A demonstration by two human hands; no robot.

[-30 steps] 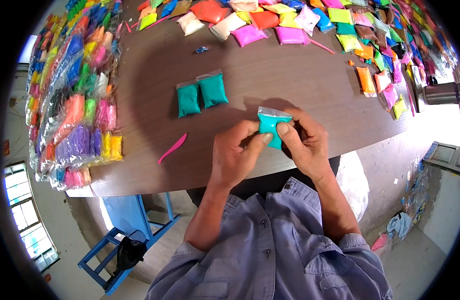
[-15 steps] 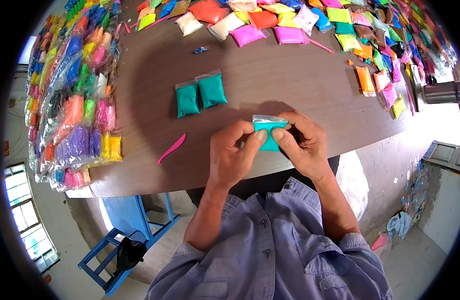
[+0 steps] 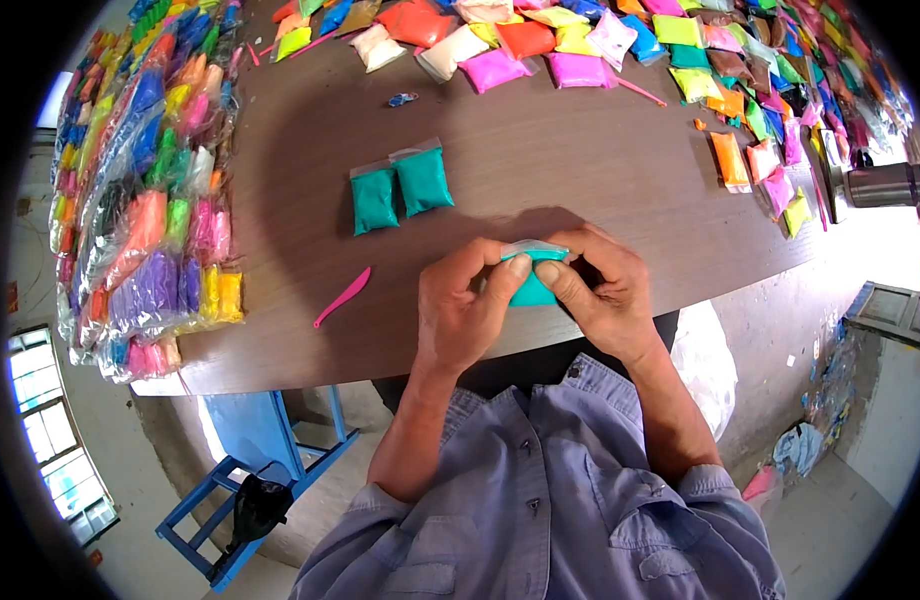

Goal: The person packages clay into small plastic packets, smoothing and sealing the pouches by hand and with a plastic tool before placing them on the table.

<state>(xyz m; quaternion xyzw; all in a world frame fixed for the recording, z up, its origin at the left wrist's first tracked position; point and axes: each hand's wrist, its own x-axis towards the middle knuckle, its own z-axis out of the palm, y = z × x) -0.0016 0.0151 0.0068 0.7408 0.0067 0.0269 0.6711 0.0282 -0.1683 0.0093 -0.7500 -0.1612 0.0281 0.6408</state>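
Near the table's front edge, a small teal packet [image 3: 533, 289] with a clear top strip is held between both hands. My left hand [image 3: 472, 300] pinches its left side, thumb on the front face. On the right side my right hand [image 3: 602, 290] grips it the same way, the two thumbs close together. Two teal packets, one [image 3: 375, 200] beside the other [image 3: 425, 182], lie on the table beyond my left hand. A pink plastic knife [image 3: 343, 297] rests to the left of that hand.
Bundles of colourful packets [image 3: 160, 240] are piled along the table's left side. Many loose packets [image 3: 580, 70] cover the far edge and right corner. A metal cylinder [image 3: 885, 186] is at the right. A blue stool [image 3: 255, 440] stands below the brown table [image 3: 540, 130].
The held packet has tilted and sunk slightly, and its clear top strip looks more folded. Both thumbs have shifted a little lower left with it.
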